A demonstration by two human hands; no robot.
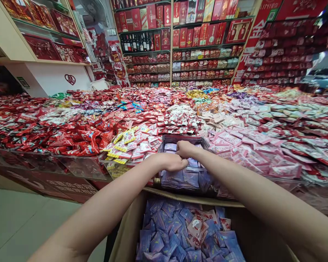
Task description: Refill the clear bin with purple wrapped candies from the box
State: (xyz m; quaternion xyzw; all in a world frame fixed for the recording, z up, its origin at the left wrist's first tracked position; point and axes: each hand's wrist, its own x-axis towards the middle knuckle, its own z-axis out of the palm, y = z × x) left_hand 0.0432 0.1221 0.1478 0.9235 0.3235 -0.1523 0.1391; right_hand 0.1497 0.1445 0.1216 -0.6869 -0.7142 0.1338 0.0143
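Both hands are inside a clear bin (pixel 166 138) that holds stacked purple candy packets (pixel 180 178). My left hand (pixel 175 162) reaches in from the left, its fingers curled down over the packets near the front wall. Just behind it, my right hand (pixel 185 149) is bent inward with its fingers closed. The two hands almost meet, and whatever lies in their fingers is hidden. Below the bin stands an open cardboard box (pixel 128 225) with many loose purple packets (pixel 164 233), plus a few pink and red packets (pixel 196 226) on top.
Yellow and white packets (pixel 125 140) lie left of the bin, and pink packets (pixel 251 153) to its right. Red packets (pixel 84 140) heap further left. Shelves (pixel 171 43) with bottles and red boxes stand behind. Tiled floor (pixel 30 222) shows at lower left.
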